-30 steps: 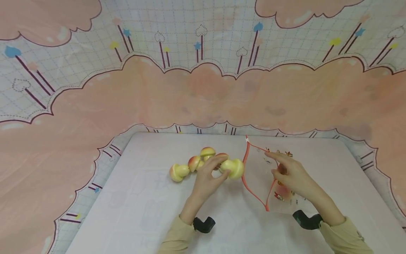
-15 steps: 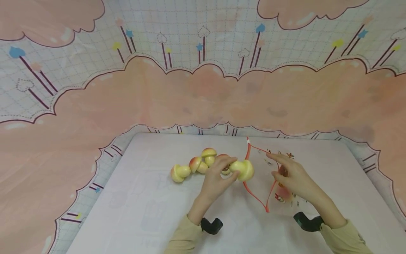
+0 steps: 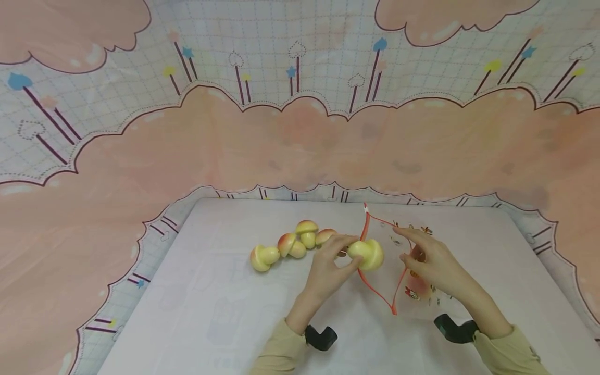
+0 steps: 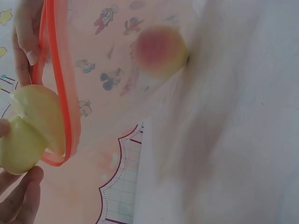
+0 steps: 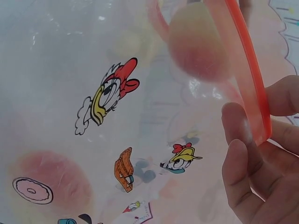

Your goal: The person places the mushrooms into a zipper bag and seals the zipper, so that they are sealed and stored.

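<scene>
A draped booth of some kind, judging by the cloth (image 3: 281,140) printed with peach clouds, pale grid and stars on sticks, which fills the background and shows along 3 sides of the plain white bench (image 3: 187,312). Whether home, lab or workshop cannot be told.

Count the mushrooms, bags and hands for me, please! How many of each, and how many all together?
Mushrooms: 6 (4 on the table, one of them partly hidden; 1 held mushroom; 1 bagged mushroom showing through the plastic)
Bags: 1 orange-rimmed bag
Hands: 2 (left hand, right hand)
Total in sight: 9
</scene>
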The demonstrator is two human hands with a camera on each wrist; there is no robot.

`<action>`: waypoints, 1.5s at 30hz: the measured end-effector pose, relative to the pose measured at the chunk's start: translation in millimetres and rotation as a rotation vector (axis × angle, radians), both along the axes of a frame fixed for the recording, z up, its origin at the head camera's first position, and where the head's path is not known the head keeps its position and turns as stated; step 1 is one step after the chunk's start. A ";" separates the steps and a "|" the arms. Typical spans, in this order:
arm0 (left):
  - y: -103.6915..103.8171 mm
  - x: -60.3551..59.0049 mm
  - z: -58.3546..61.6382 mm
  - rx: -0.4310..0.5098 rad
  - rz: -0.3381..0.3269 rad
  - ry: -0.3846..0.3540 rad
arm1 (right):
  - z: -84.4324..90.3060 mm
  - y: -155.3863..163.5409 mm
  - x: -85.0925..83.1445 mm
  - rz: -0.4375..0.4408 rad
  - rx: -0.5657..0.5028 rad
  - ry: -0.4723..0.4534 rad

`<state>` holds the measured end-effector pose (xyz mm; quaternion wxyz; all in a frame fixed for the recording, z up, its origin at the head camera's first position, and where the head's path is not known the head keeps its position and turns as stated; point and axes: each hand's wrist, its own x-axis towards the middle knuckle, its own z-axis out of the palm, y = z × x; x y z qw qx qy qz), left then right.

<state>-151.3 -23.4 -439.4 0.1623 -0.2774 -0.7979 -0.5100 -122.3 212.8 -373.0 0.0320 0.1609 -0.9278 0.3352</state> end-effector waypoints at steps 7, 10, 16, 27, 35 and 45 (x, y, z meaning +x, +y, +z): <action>4.9 -0.1 -0.4 -0.025 -0.003 -0.003 | -1.7 0.9 0.0 0.002 -0.007 0.000; 7.1 -1.3 -1.6 -0.042 -0.005 0.019 | -1.7 0.8 0.1 0.001 -0.005 0.001; 11.2 -1.6 0.4 -0.074 -0.017 0.005 | -1.6 1.5 0.3 0.000 -0.009 -0.001; 17.7 -1.5 4.0 -0.183 -0.038 -0.007 | -0.1 1.7 0.2 0.001 -0.011 -0.024; 22.5 -4.1 5.7 -0.237 -0.085 0.038 | 2.8 1.9 1.4 0.005 -0.013 -0.041; 30.1 -11.7 2.9 -0.302 -0.159 0.097 | 3.0 2.5 1.3 0.010 -0.013 -0.038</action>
